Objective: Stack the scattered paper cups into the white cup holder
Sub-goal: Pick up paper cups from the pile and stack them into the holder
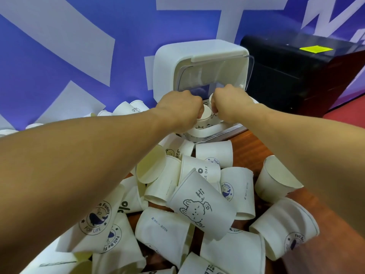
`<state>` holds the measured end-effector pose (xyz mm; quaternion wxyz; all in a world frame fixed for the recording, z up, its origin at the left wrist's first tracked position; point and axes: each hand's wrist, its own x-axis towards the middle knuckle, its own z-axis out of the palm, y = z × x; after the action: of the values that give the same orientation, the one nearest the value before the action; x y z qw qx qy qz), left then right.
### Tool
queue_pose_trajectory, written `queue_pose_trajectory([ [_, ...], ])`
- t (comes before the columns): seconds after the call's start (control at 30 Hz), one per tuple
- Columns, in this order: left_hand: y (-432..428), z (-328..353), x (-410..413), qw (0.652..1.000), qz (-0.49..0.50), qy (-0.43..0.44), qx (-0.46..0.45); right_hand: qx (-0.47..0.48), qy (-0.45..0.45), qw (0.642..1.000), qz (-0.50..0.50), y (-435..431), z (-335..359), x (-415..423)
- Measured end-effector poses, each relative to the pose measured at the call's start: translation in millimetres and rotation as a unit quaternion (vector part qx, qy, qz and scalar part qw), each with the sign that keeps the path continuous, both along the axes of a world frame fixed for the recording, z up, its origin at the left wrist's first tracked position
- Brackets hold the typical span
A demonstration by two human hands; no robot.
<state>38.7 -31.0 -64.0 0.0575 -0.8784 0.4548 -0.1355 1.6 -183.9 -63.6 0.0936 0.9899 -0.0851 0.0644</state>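
Observation:
The white cup holder (167, 62) stands at the back of the table with its clear lid (199, 78) raised. My left hand (180, 109) grips an upside-down paper cup (205, 115) over the holder's base tray (223, 130). My right hand (230, 105) pinches another paper cup (212, 98) beside it, mostly hidden by the fingers. Several printed white paper cups lie scattered in a heap on the table in front, among them a "Hi" bear cup (199, 206).
A black box (296, 76) with a yellow sticker sits right of the holder. A blue and white wall (69, 56) runs behind. More cups (126, 108) lie left of the holder. Brown table surface (250, 143) shows at the right.

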Motion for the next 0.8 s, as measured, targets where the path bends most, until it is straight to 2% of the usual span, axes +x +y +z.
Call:
queue_pose_trajectory([
  [0.17, 1.2, 3.1, -4.1, 1.0, 0.006, -0.006, -0.01, -0.03, -0.039, 0.999, 0.008, -2.4, 5.0, -11.2],
  [0.37, 0.9, 4.6, -10.3, 1.0, 0.007, -0.01, 0.001, -0.094, -0.006, 0.994, 0.049, -0.1, 6.0, -25.3],
  [0.63, -3.6, -0.2, -13.5, 1.0, 0.0, -0.01, 0.003, -0.021, 0.008, 0.999, 0.049, -2.6, 3.2, -35.0],
  [0.8, -4.9, -4.9, -12.9, 1.0, 0.002, -0.015, -0.006, -0.014, 0.009, 0.998, 0.053, -4.1, -1.3, -36.0],
])
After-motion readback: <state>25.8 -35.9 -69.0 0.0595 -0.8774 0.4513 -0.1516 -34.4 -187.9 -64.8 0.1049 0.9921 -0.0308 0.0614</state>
